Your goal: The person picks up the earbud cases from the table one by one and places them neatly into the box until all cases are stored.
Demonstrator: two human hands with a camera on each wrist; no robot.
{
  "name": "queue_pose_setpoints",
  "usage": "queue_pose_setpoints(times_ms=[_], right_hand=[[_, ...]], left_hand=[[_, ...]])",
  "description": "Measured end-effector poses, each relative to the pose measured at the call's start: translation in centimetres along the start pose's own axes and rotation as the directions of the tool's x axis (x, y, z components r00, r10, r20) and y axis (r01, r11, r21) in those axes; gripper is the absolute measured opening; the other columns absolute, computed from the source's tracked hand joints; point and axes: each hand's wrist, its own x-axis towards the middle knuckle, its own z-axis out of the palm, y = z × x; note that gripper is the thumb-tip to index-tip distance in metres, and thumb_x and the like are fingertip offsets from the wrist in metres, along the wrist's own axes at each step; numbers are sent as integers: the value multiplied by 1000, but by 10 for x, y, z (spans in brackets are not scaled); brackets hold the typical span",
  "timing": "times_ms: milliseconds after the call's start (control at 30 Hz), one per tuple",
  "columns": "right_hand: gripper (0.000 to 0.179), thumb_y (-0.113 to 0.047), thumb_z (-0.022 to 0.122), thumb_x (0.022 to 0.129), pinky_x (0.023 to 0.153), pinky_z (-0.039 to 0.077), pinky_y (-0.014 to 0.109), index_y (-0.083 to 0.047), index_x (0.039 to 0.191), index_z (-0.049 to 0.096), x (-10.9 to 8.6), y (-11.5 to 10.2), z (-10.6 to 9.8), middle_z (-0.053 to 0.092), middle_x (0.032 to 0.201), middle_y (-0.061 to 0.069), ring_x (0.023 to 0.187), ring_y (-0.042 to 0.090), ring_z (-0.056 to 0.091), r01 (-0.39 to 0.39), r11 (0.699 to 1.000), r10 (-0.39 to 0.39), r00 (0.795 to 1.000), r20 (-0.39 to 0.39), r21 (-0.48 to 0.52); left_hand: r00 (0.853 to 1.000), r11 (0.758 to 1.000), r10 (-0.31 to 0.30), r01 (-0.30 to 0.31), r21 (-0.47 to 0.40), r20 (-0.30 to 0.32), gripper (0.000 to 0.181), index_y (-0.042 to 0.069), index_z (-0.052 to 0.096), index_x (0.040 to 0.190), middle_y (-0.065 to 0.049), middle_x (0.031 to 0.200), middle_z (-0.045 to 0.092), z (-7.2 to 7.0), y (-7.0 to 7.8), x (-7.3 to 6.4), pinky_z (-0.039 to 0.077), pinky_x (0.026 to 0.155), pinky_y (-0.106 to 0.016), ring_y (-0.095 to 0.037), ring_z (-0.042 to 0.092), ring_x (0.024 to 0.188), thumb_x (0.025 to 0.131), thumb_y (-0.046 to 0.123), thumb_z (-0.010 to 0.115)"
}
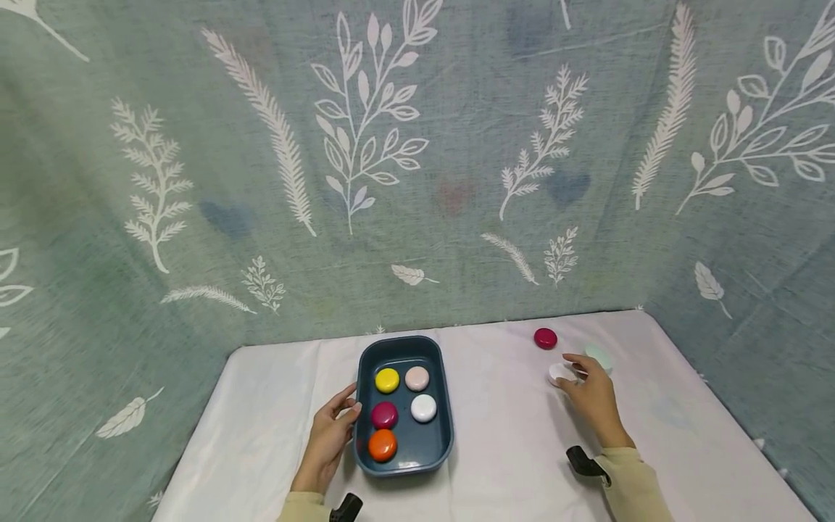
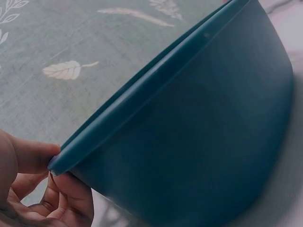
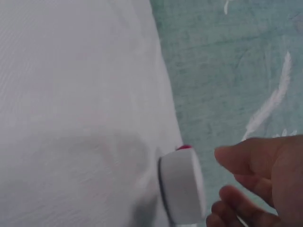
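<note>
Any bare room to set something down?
White cloth between the blue tray and right hand; cloth left of the left hand; the tray's near-right corner beside the orange disc. Crowded: around the right hand, with a white disc, crimson disc and pale-green disc.

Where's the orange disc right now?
Head view: the orange disc sits in the blue tray, near-left corner, just nearer the person than the magenta disc.

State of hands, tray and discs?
Tray: upright, uncovered.
Left hand: pinching tray.
Right hand: holding nothing.
Yellow disc: in tray.
Pink disc: in tray.
Magenta disc: in tray.
Orange disc: in tray.
Inner white disc: in tray.
Outer white disc: on cloth.
Red disc: on cloth.
Green disc: on cloth.
</note>
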Motion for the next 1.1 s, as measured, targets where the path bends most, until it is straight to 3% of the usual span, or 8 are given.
queue_pose_setpoints(times_ms=[200,500,767,1100], right_hand=[[53,7,73,88,110,42,63,13,139,57,3,5,-2,52,139,36,131,54,51,-29,999,30,1000,7,-30],[60,6,70,91,109,44,64,13,147,48,10,12,1,43,148,40,131,57,50,-78,994,88,987,134,-71],[54,6,74,89,96,48,57,15,139,57,10,15,2,56,133,37,110,44,57,-45,992,61,988,143,-114],[50,6,78,87,97,50,57,15,132,59,9,13,3,62,126,35,111,44,61,-60,993,75,985,153,-103]], left_hand=[[1000,1000,7,-7,-1,-3,51,-1,50,155,-7,116,50,0,0,2,43,63,-22,-13,50,76,105,5,61],[1000,1000,8,-8,-28,-5,50,-2,51,154,-9,116,50,-1,-1,2,44,63,-22,-15,51,78,105,3,62],[1000,1000,14,-14,5,-11,48,-1,53,153,-10,116,49,-1,-2,0,44,63,-23,-15,50,79,105,3,60],[1000,1000,18,-18,-2,-11,48,-1,53,152,-11,118,50,0,-2,0,43,64,-23,-16,51,78,106,4,60]])
